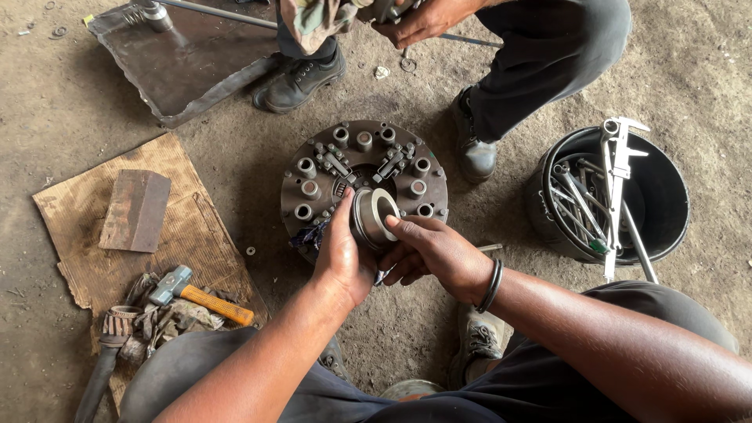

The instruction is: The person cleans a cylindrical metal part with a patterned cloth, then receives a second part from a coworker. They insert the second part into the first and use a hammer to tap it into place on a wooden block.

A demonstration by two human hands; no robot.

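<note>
Head view shows one black bucket point(666, 196) on the dirt at the right, holding a bundle of long metal tools point(580, 207) too tangled to count, with one caliper point(619, 168) laid across its rim; both hands close around one metal ring point(374, 215), the left hand point(341, 254) gripping its near side, the right hand point(435, 251) pinching its rim with fingertips; the ring sits just above the middle of one round metal plate point(364, 176) lying on the ground; one sheet of cardboard point(188, 235) at the left carries one hammer point(200, 296) with an orange handle, one rusty block point(135, 210) and some rags point(168, 321); another person's hand point(419, 19) and two boots point(298, 78) show at the top.
</note>
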